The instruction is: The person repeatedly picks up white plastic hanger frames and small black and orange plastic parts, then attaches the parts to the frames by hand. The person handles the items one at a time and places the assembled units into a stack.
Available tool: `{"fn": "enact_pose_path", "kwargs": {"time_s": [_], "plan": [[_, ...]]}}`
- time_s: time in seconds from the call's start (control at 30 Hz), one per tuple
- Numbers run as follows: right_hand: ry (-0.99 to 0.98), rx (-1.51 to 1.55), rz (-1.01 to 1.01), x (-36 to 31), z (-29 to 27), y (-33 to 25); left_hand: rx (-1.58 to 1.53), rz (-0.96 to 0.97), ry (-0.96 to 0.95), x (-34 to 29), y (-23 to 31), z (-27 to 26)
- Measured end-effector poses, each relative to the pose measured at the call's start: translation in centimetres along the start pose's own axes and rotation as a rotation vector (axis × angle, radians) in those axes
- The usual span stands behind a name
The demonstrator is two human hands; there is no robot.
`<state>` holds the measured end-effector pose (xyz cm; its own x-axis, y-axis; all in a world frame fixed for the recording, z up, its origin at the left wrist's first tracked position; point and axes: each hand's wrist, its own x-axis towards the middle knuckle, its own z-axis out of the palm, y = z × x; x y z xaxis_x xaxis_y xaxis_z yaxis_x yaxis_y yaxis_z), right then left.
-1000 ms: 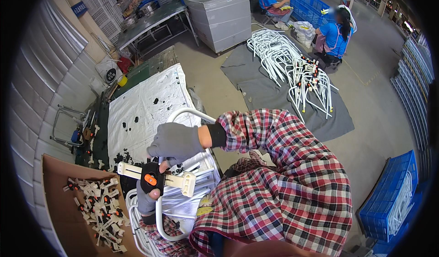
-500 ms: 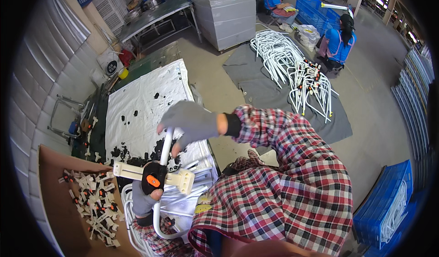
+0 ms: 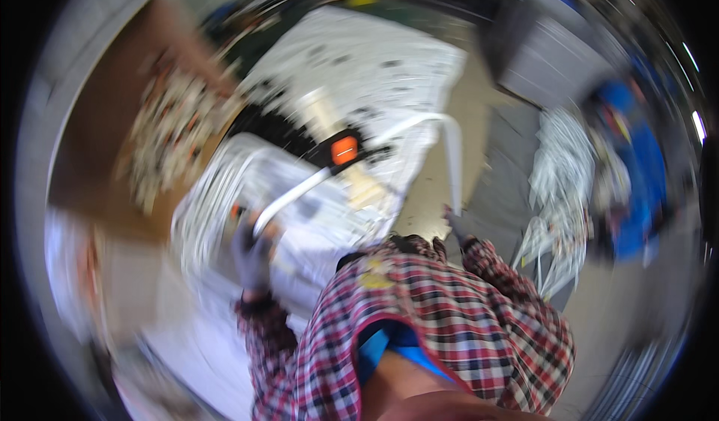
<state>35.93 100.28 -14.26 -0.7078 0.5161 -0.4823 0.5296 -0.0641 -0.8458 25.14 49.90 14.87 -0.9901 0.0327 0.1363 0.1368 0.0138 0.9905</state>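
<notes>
A bent white tube point(image 3: 299, 189) spans the space in front of me, one end in each hand. My left hand point(image 3: 253, 255), in a grey glove, is closed around its left end. At the right, the tube bends down to my right hand point(image 3: 458, 228), whose blurred fingers close on that end. Midway along the tube sits a black clamp with an orange button point(image 3: 344, 150). A cream plastic bar point(image 3: 365, 189) crosses behind the clamp, sticking out on both sides.
Below the tube lie stacked white tubes point(image 3: 213, 189). Black small parts point(image 3: 273, 126) are scattered on a white sheet point(image 3: 359, 54). On the left, a cardboard box point(image 3: 97, 136) holds cream and orange fittings point(image 3: 176, 129). More white tubes point(image 3: 562, 166) lie on a grey mat point(image 3: 498, 174) at right.
The view has swung and blurred. My left hand has gone from the clamp to the tube's left end, and my right hand from above the clamp to the other end. The tube now lies crosswise.
</notes>
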Motion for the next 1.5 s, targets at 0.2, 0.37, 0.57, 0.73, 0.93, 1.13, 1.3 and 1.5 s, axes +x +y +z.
{"fn": "enact_pose_path", "kwargs": {"time_s": [0.2, 0.37, 0.57, 0.73, 0.93, 1.13, 1.3, 1.5], "plan": [[-0.195, -0.223, -0.1, -1.6, 7.5, -9.2, 0.133, 0.248, 0.63, -5.8, 7.5, -4.0], [-0.752, -0.145, -0.357, -10.1, 26.2, -19.7, 0.995, 0.817, 0.901, -7.9, 10.4, -4.4], [-1.596, -0.61, -1.283, -23.6, 39.8, -21.5, -0.148, -0.07, 0.781, -6.3, -3.4, -10.2], [-1.467, -0.56, -0.922, -18.4, 39.3, -22.0, 1.144, -0.174, 1.146, -15.3, -13.2, -29.5], [-0.715, -0.421, -0.678, -6.0, 33.9, -20.4, 1.29, -0.734, 0.936, -21.1, -16.3, -30.4], [-0.951, -0.307, -0.701, -9.7, 36.3, -18.6, 0.829, -0.336, 1.091, -15.0, -18.8, -28.4], [-0.265, -0.481, -1.297, -6.7, 36.4, -21.6, 0.537, -0.412, 0.886, -11.4, -19.8, -31.4], [-0.12, -0.745, -1.082, 2.8, 34.3, -21.3, -0.175, -0.45, 0.832, -11.6, -22.1, -27.0]]}}
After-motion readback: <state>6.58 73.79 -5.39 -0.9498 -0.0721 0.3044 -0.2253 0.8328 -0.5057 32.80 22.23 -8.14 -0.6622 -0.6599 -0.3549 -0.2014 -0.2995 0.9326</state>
